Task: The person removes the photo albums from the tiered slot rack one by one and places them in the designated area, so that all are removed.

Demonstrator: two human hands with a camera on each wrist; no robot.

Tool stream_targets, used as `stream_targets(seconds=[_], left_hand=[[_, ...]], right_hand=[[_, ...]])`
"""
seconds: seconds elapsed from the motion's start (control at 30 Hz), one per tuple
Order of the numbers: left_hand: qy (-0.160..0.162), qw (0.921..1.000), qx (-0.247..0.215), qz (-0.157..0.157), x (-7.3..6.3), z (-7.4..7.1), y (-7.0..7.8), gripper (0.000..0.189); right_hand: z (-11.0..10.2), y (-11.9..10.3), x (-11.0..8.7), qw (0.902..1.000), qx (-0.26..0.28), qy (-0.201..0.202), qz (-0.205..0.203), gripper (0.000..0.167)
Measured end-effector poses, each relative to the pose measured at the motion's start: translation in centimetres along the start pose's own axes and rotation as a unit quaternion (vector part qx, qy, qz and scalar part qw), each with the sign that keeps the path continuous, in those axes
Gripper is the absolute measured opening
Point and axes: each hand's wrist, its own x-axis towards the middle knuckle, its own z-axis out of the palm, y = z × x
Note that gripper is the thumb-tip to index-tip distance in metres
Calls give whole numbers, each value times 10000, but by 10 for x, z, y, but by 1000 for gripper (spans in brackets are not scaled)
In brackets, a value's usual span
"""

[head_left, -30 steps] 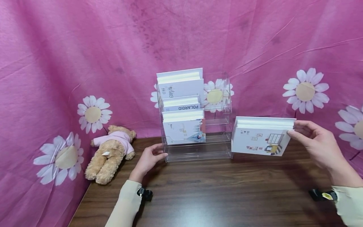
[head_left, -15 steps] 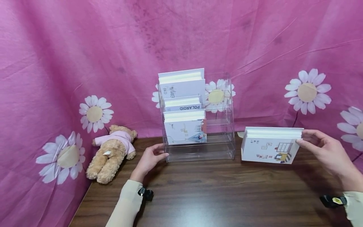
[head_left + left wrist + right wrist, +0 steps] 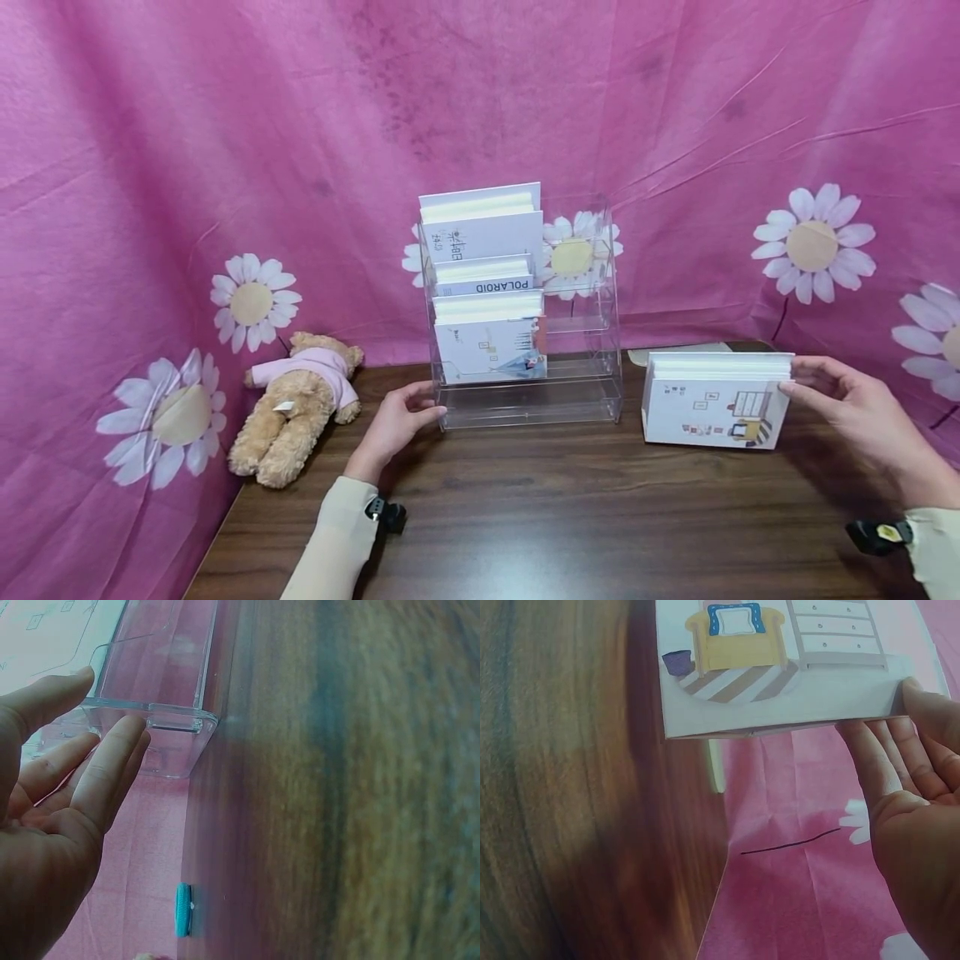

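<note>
A white photo album [image 3: 708, 412] with a cartoon room on its cover stands upright to the right of a clear acrylic rack [image 3: 525, 410]. My right hand [image 3: 862, 417] pinches its right edge, thumb on the front cover and fingers behind; the right wrist view shows the same hold. The album's lower edge is at or just above the table; I cannot tell which. My left hand [image 3: 393, 429] lies at the rack's lower left corner, thumb in front and fairly straight fingers along the side. More albums lean in the rack's left half, including a Polaroid album [image 3: 491, 285].
A teddy bear [image 3: 288, 408] in a pink top lies face down at the table's left. Behind the right-hand album is a flat pale item [image 3: 686, 352]. A pink flowered curtain [image 3: 675, 108] hangs behind the wooden table [image 3: 525, 517].
My right hand has carried the photo album away from the rack, rightward and down to table level. My left hand stays at the rack's corner. The pale item behind the album has come into view.
</note>
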Motion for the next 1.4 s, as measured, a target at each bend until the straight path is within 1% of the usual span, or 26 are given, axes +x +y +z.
stream_targets(seconds=[0.17,0.4,0.5,0.6,0.73,0.87,1.0,1.13,1.3,1.4], left_hand=[[-27,10000,-54,41,-1,0,1,49],[-48,10000,-45,6,-1,0,1,50],[-39,10000,-22,-25,0,-1,1,49],[-1,10000,21,25,1,-1,1,48],[-19,10000,34,0,1,-1,1,48],[-48,10000,32,-69,0,0,2,49],[-34,10000,31,-38,0,-1,2,49],[-27,10000,12,-24,0,-1,1,49],[-34,10000,35,26,-1,-1,1,48],[-28,10000,47,51,-1,-1,0,48]], right_hand=[[-1,6,-2,9999,-87,-50,-9,40],[0,14,-3,9997,-51,-96,200,37],[2,14,-2,9998,-104,12,175,38],[4,15,-2,9995,-167,184,196,41],[6,18,-2,9987,-137,319,372,43],[7,20,-2,9982,-115,357,462,44],[8,21,-1,9982,-150,430,378,45],[9,22,1,9985,-68,476,259,48],[9,24,2,9988,91,459,169,50],[9,24,3,9989,45,453,118,49]])
